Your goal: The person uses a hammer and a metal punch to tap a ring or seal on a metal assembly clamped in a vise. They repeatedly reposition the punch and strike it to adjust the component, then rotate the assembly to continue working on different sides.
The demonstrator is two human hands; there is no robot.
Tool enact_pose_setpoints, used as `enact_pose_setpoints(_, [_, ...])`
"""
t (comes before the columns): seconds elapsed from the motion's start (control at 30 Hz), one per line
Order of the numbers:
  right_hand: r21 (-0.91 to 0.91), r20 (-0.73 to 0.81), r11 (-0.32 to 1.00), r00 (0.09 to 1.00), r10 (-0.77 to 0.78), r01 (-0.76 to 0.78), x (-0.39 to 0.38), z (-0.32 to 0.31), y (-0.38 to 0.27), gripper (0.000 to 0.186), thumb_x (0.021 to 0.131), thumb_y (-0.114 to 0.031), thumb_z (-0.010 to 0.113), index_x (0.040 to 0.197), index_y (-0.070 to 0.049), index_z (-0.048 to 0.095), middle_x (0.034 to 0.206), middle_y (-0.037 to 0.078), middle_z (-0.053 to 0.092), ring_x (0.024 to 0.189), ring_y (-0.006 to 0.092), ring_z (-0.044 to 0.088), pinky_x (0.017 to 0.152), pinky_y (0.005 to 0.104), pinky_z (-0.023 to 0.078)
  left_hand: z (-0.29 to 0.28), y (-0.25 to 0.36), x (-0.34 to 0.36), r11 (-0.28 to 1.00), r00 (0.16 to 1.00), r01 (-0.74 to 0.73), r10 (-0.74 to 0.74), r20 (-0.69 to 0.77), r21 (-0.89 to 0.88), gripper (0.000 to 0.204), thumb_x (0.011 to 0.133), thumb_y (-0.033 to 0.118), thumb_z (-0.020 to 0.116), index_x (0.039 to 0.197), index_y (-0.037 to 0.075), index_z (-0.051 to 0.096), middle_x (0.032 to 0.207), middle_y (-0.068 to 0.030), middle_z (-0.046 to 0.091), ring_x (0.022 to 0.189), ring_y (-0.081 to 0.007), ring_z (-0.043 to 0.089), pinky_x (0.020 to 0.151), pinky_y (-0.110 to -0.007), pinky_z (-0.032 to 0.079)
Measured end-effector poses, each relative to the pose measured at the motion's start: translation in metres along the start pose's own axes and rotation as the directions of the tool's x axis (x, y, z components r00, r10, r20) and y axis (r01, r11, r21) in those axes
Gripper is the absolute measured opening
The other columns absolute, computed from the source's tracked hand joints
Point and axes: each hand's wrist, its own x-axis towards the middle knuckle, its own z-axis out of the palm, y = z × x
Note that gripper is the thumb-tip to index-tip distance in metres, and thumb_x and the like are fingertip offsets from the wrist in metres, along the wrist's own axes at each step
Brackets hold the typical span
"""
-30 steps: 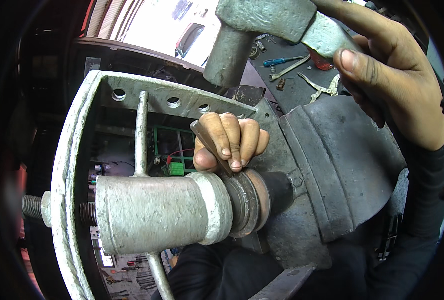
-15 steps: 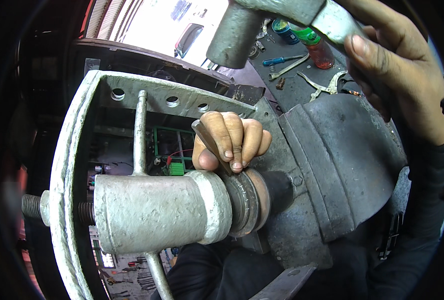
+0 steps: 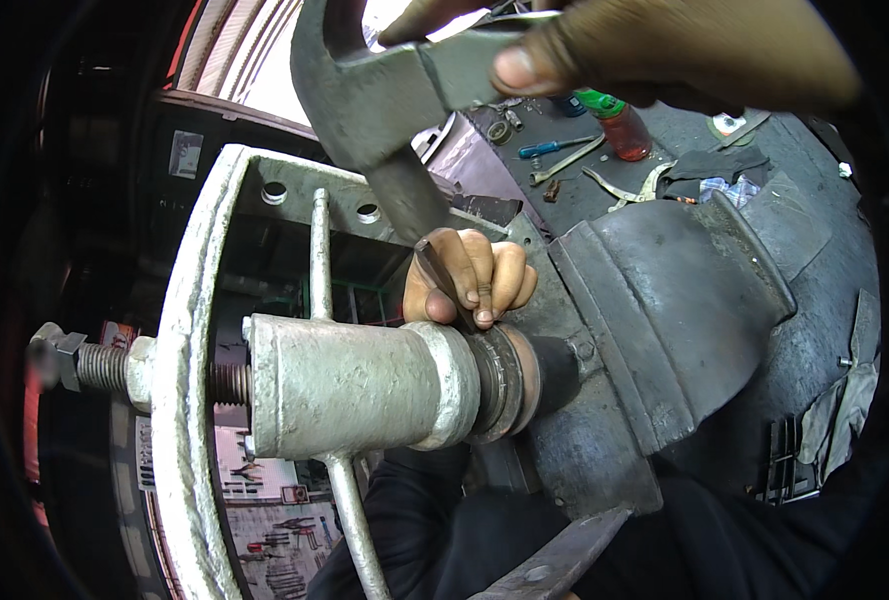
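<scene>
Item 1: we log L hand (image 3: 473, 270), fingers curled, thumb opposed, grasping a flat metal bar (image 3: 439, 268); bar leans, upper end poking out up-left of fingers, prob. so knuckles sit clear of hammer face. Bar's lower end is just below fingertips, at edge of dark grooved ring (image 3: 495, 385); we judge the close pinch is to steady it there. Exact contact hidden. Item 2: R hand (image 3: 655, 50), fingers wrapped on hammer (image 3: 375, 115), thumb along near side of handle, close behind head; short hold prob. for control. Hammer head sits L of R fingers, face down, just above bar's upper end, up-left of L fingers; touching or not, can't tell (blur). Item 3: pale metal sleeve (image 3: 350, 385), below-left of L fingers, btwn ring and threaded rod (image 3: 103, 367), which runs thru curved frame (image 3: 190, 320); seemingly lined up so frame backs sleeve. Item 4: dark housing (image 3: 680, 310), R of L fingers, bulk poss. helping keep ring steady. Item 5: bottle w/ red contents (image 3: 625, 137), blue screwdriver (image 3: 558, 147), pliers (image 3: 650, 185), up-right of L fingers, well apart, prob. parked out of the way.
</scene>
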Motion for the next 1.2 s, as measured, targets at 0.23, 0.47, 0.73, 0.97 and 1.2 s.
enact_pose_setpoints(0.23, [-0.155, 0.16, 0.985, 0.986, -0.055, 0.08, 0.028, 0.007, -0.011, 0.056, 0.088, -0.026, 0.053, 0.137, -0.004, 0.036, 0.064, 0.004, 0.048, 0.037, 0.0065, 0.04, 0.033, 0.0198, 0.034, 0.004, 0.004, -0.003, 1.0, 1.0, 0.006, -0.006, -0.008, 0.012, 0.022, 0.087, 0.018, 0.062, 0.083, -0.001, 0.054, 0.071, -0.0083, 0.054, 0.067, -0.015, 0.051, 0.054, -0.029, 0.033])
enact_pose_setpoints(0.47, [-0.187, 0.219, 0.977, 0.974, -0.064, 0.106, 0.039, 0.004, -0.007, 0.056, 0.089, -0.026, 0.053, 0.137, -0.004, 0.035, 0.063, 0.004, 0.048, 0.036, 0.0065, 0.04, 0.033, 0.0199, 0.034, -0.004, 0.005, 0.001, 0.997, 0.995, 0.041, -0.047, 0.085, 0.07, 0.026, 0.089, 0.026, 0.059, 0.084, 0.003, 0.051, 0.073, -0.0068, 0.054, 0.068, -0.0137, 0.051, 0.054, -0.025, 0.037])
enact_pose_setpoints(0.73, [-0.194, 0.211, 0.976, 0.976, -0.055, 0.097, 0.031, 0.001, -0.007, 0.056, 0.089, -0.025, 0.052, 0.137, -0.004, 0.035, 0.063, 0.003, 0.047, 0.036, 0.0065, 0.039, 0.032, 0.0201, 0.034, -0.004, 0.003, 0.0, 1.0, 0.999, 0.023, -0.023, 0.045, -0.007, 0.022, 0.086, 0.018, 0.062, 0.084, -0.002, 0.054, 0.072, -0.0083, 0.055, 0.067, -0.0158, 0.051, 0.054, -0.029, 0.035])
enact_pose_setpoints(0.97, [-0.203, 0.221, 0.971, 0.972, -0.081, 0.127, 0.028, 0.002, -0.01, 0.056, 0.089, -0.025, 0.052, 0.137, -0.004, 0.034, 0.062, 0.003, 0.047, 0.035, 0.0065, 0.039, 0.032, 0.0202, 0.034, 0.003, 0.004, 0.001, 0.999, 1.0, 0.025, -0.026, 0.017, 0.036, 0.023, 0.086, 0.02, 0.063, 0.082, -0.001, 0.053, 0.07, -0.0078, 0.054, 0.065, -0.015, 0.051, 0.053, -0.029, 0.034])
enact_pose_setpoints(1.2, [-0.201, 0.226, 0.97, 0.97, -0.087, 0.134, 0.029, 0.002, -0.013, 0.056, 0.089, -0.025, 0.052, 0.138, -0.004, 0.034, 0.062, 0.003, 0.047, 0.035, 0.0066, 0.038, 0.032, 0.0203, 0.034, 0.002, 0.003, -0.001, 1.0, 1.0, 0.015, -0.015, -0.011, 0.007, 0.023, 0.086, 0.019, 0.063, 0.08, -0.001, 0.054, 0.069, -0.0078, 0.054, 0.065, -0.0149, 0.05, 0.052, -0.029, 0.033])
